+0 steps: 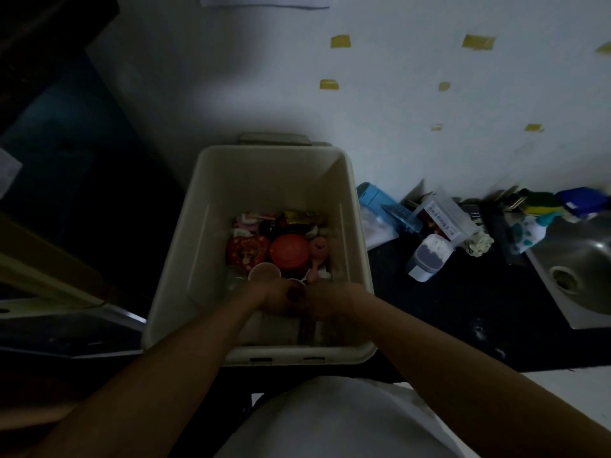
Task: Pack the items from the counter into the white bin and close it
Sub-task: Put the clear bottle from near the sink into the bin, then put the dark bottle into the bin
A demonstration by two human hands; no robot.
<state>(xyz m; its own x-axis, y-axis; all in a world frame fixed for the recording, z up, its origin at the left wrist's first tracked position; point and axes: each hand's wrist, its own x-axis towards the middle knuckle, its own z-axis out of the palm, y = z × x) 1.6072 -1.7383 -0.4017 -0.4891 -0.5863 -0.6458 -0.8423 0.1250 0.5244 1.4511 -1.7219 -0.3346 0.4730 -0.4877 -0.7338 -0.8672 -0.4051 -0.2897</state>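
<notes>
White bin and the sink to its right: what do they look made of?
White bin: likely plastic, matte off-white, with a moulded rounded rim and thin walls. Sink: apparently stainless steel, brushed grey sheen with a metal drain ring.

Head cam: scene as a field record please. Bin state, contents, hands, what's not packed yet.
bin: white bin, open, no lid on it, standing on the dark counter
contents: red round lid, pink piece, wrappers at the far side
left hand: left hand low inside the bin by its near wall; grip too dark to tell
right hand: right hand beside it, same depth; grip too dark to tell
unpacked: blue box, clear jar on its side, sponge, all right of the bin
sink: sink, far right
</notes>
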